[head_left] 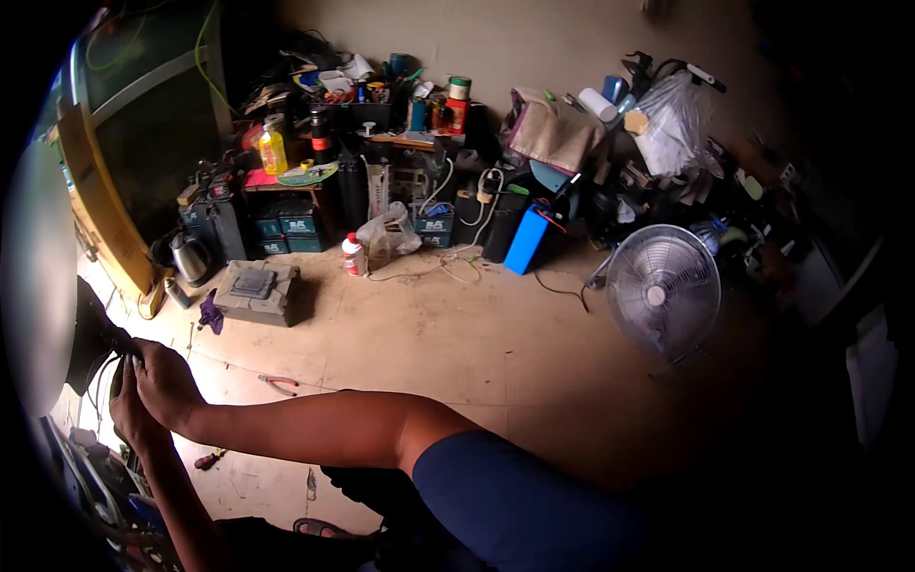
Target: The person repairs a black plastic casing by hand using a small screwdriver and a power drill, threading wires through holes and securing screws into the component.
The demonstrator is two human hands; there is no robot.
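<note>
At the far left, my right hand [167, 386] and my left hand [135, 415] are close together, the right one overlapping the left. Both are closed at a bunch of thin black wires [103, 360], which hangs from a dark part at the left edge. The fingertips are dim and small, so their exact grip is hard to make out. A large pale, rounded surface [38, 286] stands just left of the hands. Below them are dark frame parts and cables [91, 477]. My right arm reaches across from a blue sleeve.
Pliers [278, 381] and a screwdriver [210, 459] lie on the floor near my arms. Beyond are a grey toolbox [255, 291], a steel kettle [193, 259], a white bottle with a red cap [354, 255], a blue battery pack [530, 240] and a round fan [664, 291]. Clutter lines the wall.
</note>
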